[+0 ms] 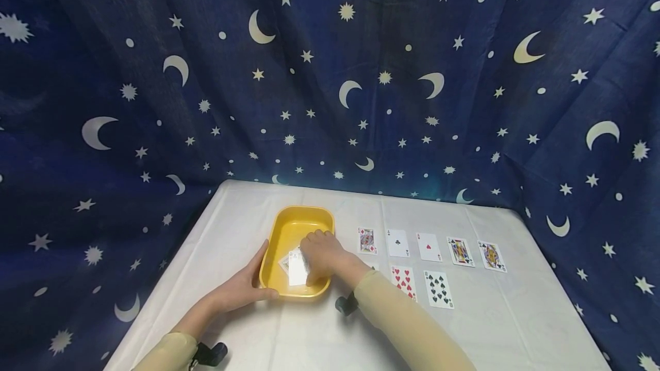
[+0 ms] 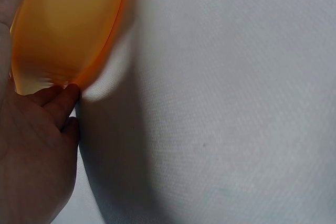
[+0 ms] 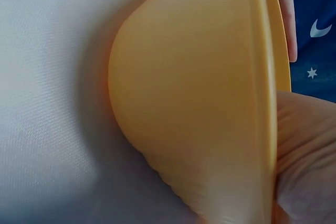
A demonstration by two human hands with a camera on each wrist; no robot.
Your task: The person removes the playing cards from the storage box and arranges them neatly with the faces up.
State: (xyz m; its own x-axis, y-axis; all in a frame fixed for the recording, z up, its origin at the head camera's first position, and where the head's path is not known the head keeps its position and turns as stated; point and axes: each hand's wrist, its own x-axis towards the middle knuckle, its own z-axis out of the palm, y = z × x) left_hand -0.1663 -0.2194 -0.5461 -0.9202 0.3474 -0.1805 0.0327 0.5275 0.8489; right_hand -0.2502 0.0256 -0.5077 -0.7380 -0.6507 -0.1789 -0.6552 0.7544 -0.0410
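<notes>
A yellow plastic tray (image 1: 295,229) sits on the white tablecloth (image 1: 247,210), with a few playing cards (image 1: 295,272) lying inside its near end. My left hand (image 1: 254,286) grips the tray's left front rim, thumb over the edge. In the left wrist view the left hand (image 2: 37,150) presses its palm and fingers against the tray's outer wall (image 2: 68,24). My right hand (image 1: 321,255) reaches into the tray from the right, knuckles up, fingers curled down onto the white card. The right wrist view shows the tray wall (image 3: 194,103) close up and the right hand (image 3: 307,156) over the rim.
Right of the tray, a row of several face-up cards runs from a red queen (image 1: 366,240) to a king (image 1: 491,256). Below it lie a hearts card (image 1: 404,281) and a spades card (image 1: 438,289). A dark blue star-and-moon cloth (image 1: 330,73) hangs behind the table.
</notes>
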